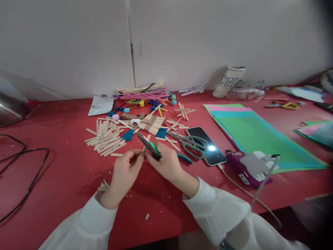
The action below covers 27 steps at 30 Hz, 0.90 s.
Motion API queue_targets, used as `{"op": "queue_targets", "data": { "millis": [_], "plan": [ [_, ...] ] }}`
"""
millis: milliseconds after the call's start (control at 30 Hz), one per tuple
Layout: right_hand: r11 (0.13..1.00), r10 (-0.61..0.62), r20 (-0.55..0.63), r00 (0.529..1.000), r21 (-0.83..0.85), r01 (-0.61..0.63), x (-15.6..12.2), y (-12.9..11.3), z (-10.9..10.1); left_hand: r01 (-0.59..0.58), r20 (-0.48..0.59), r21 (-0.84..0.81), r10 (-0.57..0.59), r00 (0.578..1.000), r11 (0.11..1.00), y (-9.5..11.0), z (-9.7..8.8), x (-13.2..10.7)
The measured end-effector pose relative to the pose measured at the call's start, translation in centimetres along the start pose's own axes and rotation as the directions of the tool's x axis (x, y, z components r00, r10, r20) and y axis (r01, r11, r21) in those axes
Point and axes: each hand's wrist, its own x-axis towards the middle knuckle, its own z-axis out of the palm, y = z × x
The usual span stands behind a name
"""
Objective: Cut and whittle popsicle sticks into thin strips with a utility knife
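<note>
**A:** Fig. 1, head view. What did each hand hold?

**B:** The right hand (pixel 166 166) was closed around a green-handled cutter (pixel 153 150), with its fingers wrapped on the handle. The left hand (pixel 126 172) had its fingers pinched together at the cutter's side. They appeared to grip a short wooden stick (pixel 142 150), but the piece was too small to identify with certainty.

**A:** Where was the cutter, and how was it oriented?

**B:** It was held just above the red surface (pixel 65 173), directly in front of the person and between the two hands. Its long axis ran diagonally. The handle end sat in the right palm, and the dark blade end pointed away and to the left, toward the pile of sticks (pixel 106 137).

**A:** Why this arrangement?

**B:** As a judgement, the hands met closely so that the pinch could steady the small piece against the blade. The wrists stayed low, near the surface, for support. The pile lay just beyond the left hand. The scissors (pixel 194 144) and the phone (pixel 206 146) lay beside the right hand. The coloured paper sheets (pixel 257 139) lay farther right, well apart.
</note>
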Motion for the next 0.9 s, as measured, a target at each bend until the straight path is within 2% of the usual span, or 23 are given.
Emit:
{"op": "queue_targets", "data": {
  "millis": [200, 533, 900],
  "plan": [
    [0.996, -0.060, 0.024, 0.998, -0.060, 0.061, 0.0, 0.8, 0.7, -0.043, 0.000, 0.087, 0.043, 0.999, 0.995, -0.1, 0.0, 0.3],
    [0.985, -0.006, -0.025, 1.000, -0.172, 0.001, -0.6, 1.6, 0.6, -0.137, 0.080, 0.235, 0.121, 0.989, 0.962, -0.3, 0.6, 0.3],
    [0.976, -0.028, -0.048, 0.998, -0.215, 0.017, -1.3, 1.3, 0.3, -0.192, 0.153, 0.228, 0.160, 0.975, 0.955, -0.1, 1.1, 0.0]
  ]
}}
